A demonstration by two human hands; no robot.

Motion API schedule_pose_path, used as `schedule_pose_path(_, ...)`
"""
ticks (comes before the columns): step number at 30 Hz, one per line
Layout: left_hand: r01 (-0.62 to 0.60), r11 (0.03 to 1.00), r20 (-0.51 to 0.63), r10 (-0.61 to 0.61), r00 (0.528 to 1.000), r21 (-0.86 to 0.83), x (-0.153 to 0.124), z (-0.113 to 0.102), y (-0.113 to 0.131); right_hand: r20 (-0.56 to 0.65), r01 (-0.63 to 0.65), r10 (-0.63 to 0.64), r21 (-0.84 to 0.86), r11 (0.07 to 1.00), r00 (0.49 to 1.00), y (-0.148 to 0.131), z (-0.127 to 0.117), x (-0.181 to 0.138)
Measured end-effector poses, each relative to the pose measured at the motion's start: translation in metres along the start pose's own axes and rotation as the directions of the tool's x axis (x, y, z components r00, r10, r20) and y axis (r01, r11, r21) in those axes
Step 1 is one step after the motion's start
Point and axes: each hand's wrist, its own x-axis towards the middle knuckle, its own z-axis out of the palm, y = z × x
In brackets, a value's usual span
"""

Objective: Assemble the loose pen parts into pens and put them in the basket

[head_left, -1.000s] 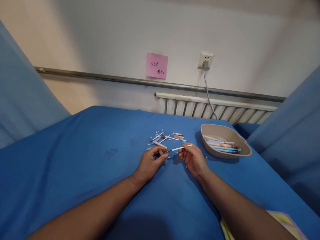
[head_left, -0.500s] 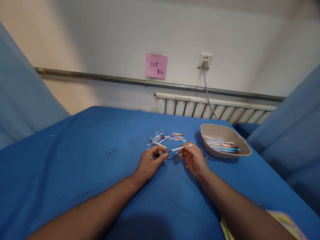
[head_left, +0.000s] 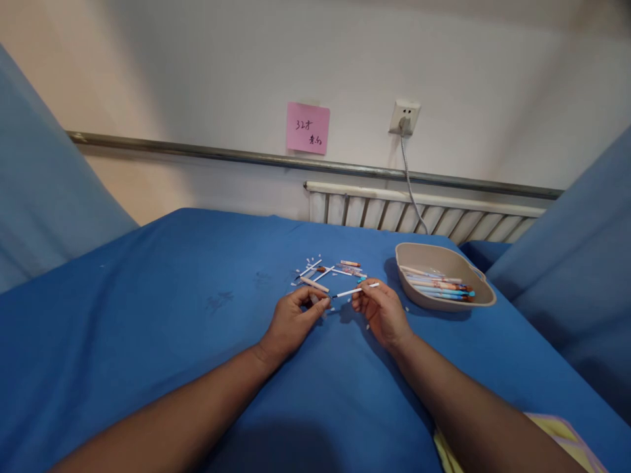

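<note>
A thin white pen refill with a dark tip is pinched between the thumb and fingers of my right hand. Its tip points left and ends just short of the other fingertips. My left hand is closed in a pinch; something pale shows under its fingers, too hidden to name. Just beyond both hands lie a pale pink pen barrel, loose white refills and a short orange-brown pen part. Small white bits are scattered around them.
To the right stands a beige basket with several pens inside. A blue cloth covers the table. Behind are a radiator, a metal rail and a plugged-in cable. A yellow cloth lies at lower right.
The refill's dark tip has drawn slightly away from my left fingertips, leaving a small gap. Both hands otherwise stay nearly in place.
</note>
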Motion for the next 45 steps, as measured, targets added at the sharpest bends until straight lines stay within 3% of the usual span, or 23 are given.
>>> schedule_pose_path(7,0.091,0.99,0.065,-0.084,0.994,-0.11,0.0,0.0,0.003,0.066,0.04,-0.035,-0.078,0.996,0.997,0.002,0.003,-0.003)
schedule_pose_path(13,0.174,0.96,0.133,-0.147,0.98,-0.221,0.001,-0.001,0.006,0.045,0.055,-0.048,-0.182,0.982,0.998,0.001,0.007,-0.003)
schedule_pose_path(24,0.235,0.922,0.151,-0.197,0.969,-0.308,0.007,-0.007,0.001,-0.084,-0.08,0.087,0.088,0.993,0.993,0.002,-0.001,0.003)
schedule_pose_path(30,0.375,0.818,0.291,-0.266,0.919,-0.437,0.004,-0.008,0.009,-0.067,-0.038,0.043,0.064,0.997,0.997,-0.002,-0.002,0.004)
schedule_pose_path(38,0.262,0.94,0.344,-0.177,0.922,-0.219,0.007,-0.01,0.001,-0.049,-0.001,0.001,0.013,1.0,0.999,-0.003,-0.003,0.004)
schedule_pose_path(45,0.229,0.959,0.339,-0.163,0.926,-0.165,0.009,-0.01,-0.003,-0.047,0.018,-0.019,-0.028,0.999,0.999,-0.001,-0.005,0.006)
